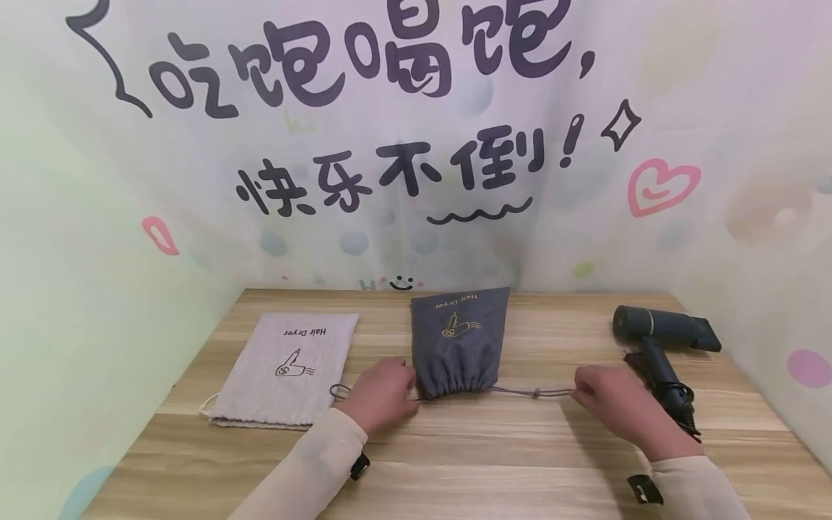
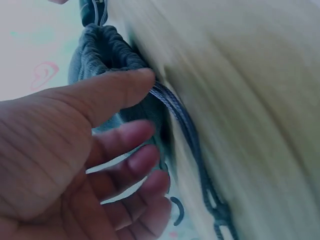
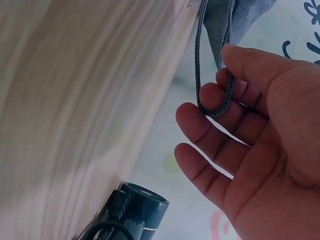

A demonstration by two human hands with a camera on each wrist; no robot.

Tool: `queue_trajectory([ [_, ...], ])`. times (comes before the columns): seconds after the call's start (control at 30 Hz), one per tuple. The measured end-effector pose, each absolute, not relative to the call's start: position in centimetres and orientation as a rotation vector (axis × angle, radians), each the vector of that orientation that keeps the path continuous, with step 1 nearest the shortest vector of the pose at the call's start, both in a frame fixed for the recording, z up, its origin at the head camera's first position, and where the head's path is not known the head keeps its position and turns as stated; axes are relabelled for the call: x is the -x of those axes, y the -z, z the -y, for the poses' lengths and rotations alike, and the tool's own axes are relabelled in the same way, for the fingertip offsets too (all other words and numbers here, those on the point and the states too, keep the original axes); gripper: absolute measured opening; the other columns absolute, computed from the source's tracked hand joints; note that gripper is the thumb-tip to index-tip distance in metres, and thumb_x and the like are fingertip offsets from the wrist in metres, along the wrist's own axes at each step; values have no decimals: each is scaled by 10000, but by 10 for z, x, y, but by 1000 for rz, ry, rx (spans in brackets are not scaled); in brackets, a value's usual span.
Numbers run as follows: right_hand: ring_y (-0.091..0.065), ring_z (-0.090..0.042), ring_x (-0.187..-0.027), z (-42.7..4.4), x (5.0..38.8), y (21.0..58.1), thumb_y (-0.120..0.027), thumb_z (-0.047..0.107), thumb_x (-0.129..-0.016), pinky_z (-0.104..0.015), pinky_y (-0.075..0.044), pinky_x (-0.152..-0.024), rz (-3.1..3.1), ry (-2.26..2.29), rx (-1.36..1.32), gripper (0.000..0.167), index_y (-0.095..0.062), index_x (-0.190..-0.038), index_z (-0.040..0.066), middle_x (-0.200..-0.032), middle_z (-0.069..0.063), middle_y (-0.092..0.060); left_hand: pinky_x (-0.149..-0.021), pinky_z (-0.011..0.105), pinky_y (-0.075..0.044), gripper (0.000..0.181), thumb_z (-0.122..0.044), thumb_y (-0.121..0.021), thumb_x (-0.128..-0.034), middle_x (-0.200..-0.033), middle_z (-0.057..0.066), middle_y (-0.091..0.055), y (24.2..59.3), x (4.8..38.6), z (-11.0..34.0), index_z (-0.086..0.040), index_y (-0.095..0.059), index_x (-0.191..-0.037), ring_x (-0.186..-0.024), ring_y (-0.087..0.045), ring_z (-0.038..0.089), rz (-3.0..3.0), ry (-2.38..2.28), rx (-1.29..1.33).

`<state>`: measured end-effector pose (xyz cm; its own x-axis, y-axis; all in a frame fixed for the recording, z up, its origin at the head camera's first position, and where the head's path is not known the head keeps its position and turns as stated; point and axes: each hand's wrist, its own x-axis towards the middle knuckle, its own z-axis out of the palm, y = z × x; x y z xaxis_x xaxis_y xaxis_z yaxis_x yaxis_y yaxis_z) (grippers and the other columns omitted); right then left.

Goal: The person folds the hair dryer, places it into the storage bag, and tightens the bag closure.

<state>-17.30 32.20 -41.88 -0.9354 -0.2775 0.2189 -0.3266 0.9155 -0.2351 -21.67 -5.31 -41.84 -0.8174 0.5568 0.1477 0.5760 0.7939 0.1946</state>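
Observation:
A dark grey drawstring pouch point(image 1: 458, 339) marked "Hair Dryer" lies on the table, its gathered mouth toward me. My left hand point(image 1: 382, 393) is at the mouth's left corner, thumb and fingers apart in the left wrist view. The left cord point(image 2: 192, 145) runs past that thumb tip and ends in a loop beyond the hand. To the right, my right hand point(image 1: 611, 401) pinches the end of the right cord point(image 3: 198, 65). That cord's loop hangs over the curled fingers and stretches straight from the pouch.
A pale pouch point(image 1: 286, 368) printed with the same words lies at the left. On the right is a dark hair dryer point(image 1: 659, 328) with its cable point(image 1: 679, 404) bundled at the handle. Behind the wooden table point(image 1: 455, 462) hangs a printed cloth point(image 1: 403, 238).

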Motion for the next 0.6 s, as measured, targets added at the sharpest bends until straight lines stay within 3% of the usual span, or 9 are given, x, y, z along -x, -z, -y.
queue_trajectory([
  [0.33, -394, -85, -585, -320, 173, 423, -693, 65, -904, -265, -328, -530, 2996, -450, -414, 269, -518, -748, 197, -643, 85, -420, -585, 297, -432, 232, -200, -740, -831, -690, -60, -493, 425, 220, 49, -163, -606, -645, -640, -485, 121, 2888, 366, 1034],
  [0.6, -578, -110, -733, -317, 173, 421, -645, -21, -899, -380, -508, -661, 3042, -458, -435, 158, -693, -896, 130, -851, 29, -666, -556, 269, -363, 281, -84, -686, -820, -665, -51, -420, 419, 218, 53, -159, -485, -638, -621, -410, 112, 2868, 513, 1052],
])
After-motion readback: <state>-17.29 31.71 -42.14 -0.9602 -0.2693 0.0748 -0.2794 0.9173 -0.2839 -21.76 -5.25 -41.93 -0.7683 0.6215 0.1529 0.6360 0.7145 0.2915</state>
